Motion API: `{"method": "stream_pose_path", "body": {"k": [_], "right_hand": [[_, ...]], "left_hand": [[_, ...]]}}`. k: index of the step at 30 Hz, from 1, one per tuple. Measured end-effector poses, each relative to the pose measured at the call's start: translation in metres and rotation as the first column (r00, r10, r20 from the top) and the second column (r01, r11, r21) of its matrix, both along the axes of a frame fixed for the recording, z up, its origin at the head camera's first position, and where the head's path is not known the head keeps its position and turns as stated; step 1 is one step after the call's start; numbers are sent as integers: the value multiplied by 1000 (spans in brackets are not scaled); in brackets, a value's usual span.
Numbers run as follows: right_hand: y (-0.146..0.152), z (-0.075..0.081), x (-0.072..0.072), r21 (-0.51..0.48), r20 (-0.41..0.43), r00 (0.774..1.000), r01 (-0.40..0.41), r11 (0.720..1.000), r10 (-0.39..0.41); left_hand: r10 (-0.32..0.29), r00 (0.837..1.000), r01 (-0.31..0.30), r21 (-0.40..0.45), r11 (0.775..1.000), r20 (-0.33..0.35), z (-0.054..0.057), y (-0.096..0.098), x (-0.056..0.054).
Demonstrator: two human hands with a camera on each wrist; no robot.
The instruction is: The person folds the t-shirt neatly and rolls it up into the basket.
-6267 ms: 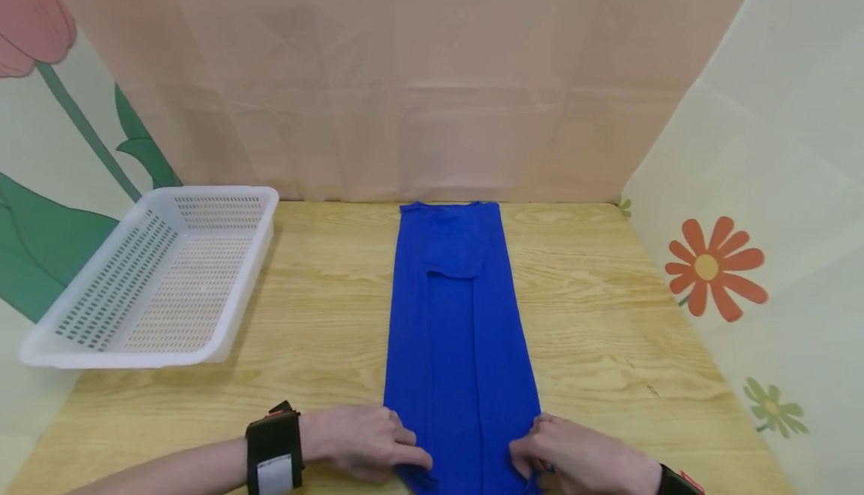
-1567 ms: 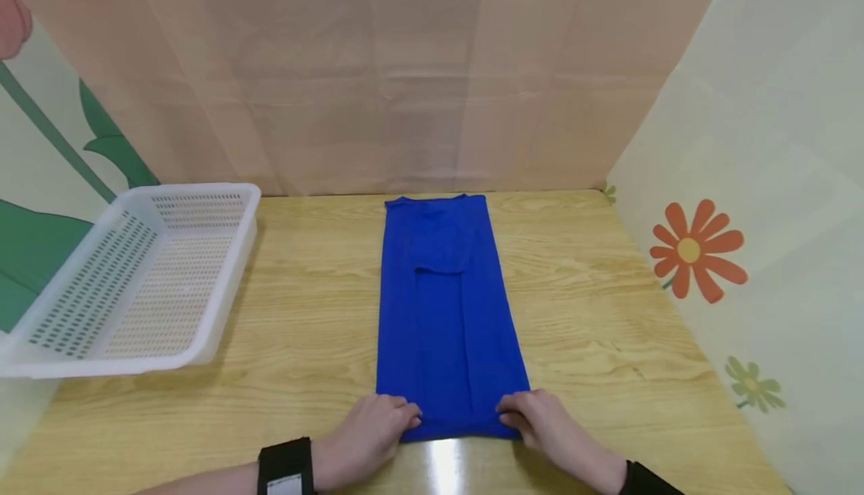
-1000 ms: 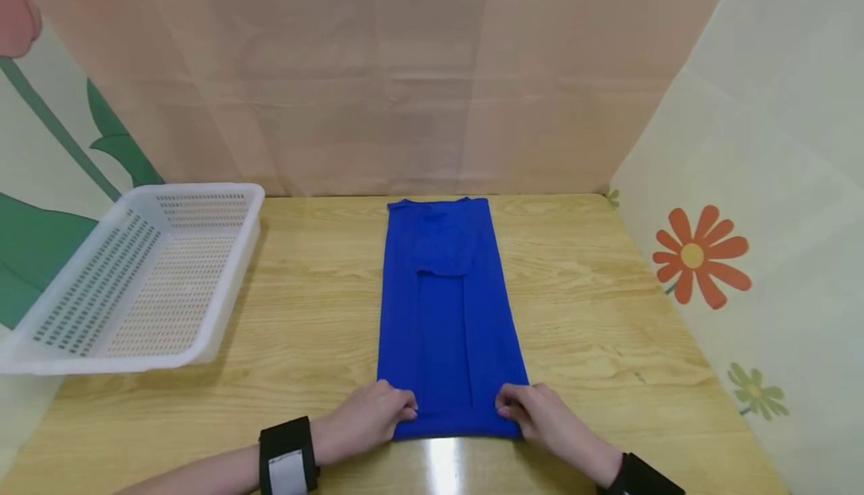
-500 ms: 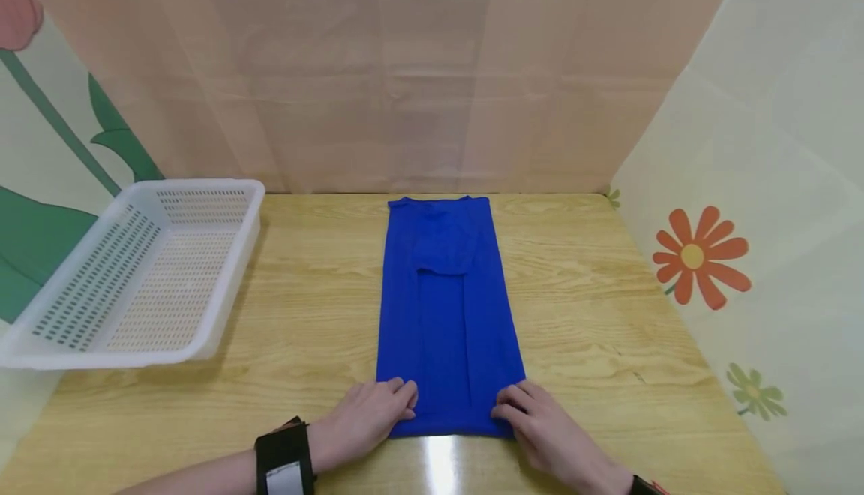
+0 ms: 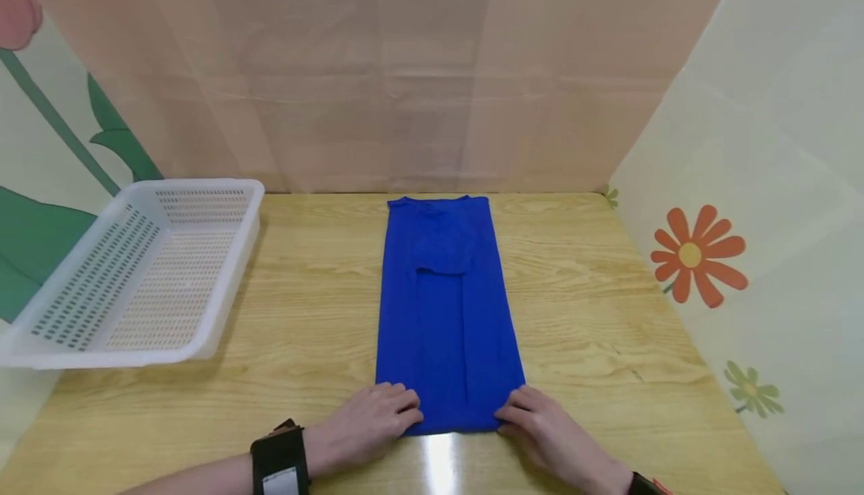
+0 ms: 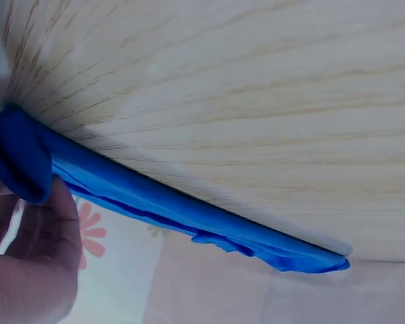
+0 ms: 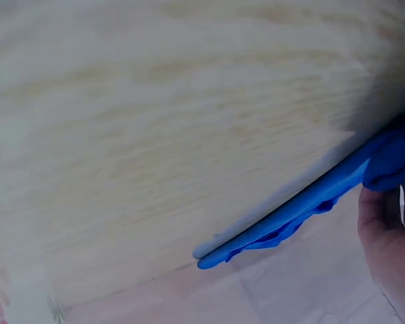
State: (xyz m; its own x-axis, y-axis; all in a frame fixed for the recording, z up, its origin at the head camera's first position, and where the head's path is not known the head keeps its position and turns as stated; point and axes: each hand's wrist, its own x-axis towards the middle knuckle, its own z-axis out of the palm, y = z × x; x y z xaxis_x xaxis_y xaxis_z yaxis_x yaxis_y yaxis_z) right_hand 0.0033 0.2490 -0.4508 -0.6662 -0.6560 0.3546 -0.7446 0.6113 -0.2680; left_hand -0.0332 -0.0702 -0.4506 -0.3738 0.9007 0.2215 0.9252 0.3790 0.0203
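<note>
A blue shirt (image 5: 442,330) lies on the table as a long strip, its sides turned inward and a small flap near the far end. Its near end is turned over into a thick, rounded fold (image 6: 20,155), which shows as a loop in the left wrist view. The left hand (image 5: 371,424) holds the near left corner, fingers curled over the fold. At the near right corner, the right hand (image 5: 550,435) pinches the fold, thumb below and fingers on top. In the right wrist view, the shirt's right edge (image 7: 290,209) runs away from that hand.
A white perforated plastic basket (image 5: 232,292) stands at the left of the wooden table (image 5: 594,315). A pinkish-brown sheet (image 5: 337,90) rises behind the table, and a flower-printed sheet (image 5: 776,180) borders the right side.
The shirt's near end, which ran to the bottom of the frame earlier, is now folded over and ends farther from the person. Over the last second the hands have shifted only slightly at the fold.
</note>
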Motion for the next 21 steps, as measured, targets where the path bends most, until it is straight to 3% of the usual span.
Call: {"method": "stream_pose_path", "body": {"k": [5, 8, 10, 12, 15, 18, 21], "right_hand": [[0, -3, -11, -95, 22, 999, -34, 995, 36], [1, 0, -19, -111, 133, 990, -40, 993, 55], [2, 4, -24, -101, 262, 964, -21, 995, 47], [3, 9, -28, -76, 383, 924, 6, 997, 23], [3, 13, -33, -37, 481, 877, 34, 999, -12], [3, 13, -35, -30, 475, 880, 42, 999, -23], [2, 10, -33, -47, 383, 924, 31, 998, -11]], "left_hand": [[-11, 999, 13, 43, 999, -31, -1, 0, 2], [9, 1000, -9, 22, 1000, 3, 0, 0, 3], [26, 1000, -26, 13, 1000, 12, 0, 0, 4], [46, 999, -47, 16, 999, 16, 0, 1, 5], [83, 996, -84, 39, 996, 20, -1, 2, 5], [146, 985, -152, 58, 987, 91, -1, 3, 3], [218, 955, -232, 47, 972, 199, 1, 3, 0]]}}
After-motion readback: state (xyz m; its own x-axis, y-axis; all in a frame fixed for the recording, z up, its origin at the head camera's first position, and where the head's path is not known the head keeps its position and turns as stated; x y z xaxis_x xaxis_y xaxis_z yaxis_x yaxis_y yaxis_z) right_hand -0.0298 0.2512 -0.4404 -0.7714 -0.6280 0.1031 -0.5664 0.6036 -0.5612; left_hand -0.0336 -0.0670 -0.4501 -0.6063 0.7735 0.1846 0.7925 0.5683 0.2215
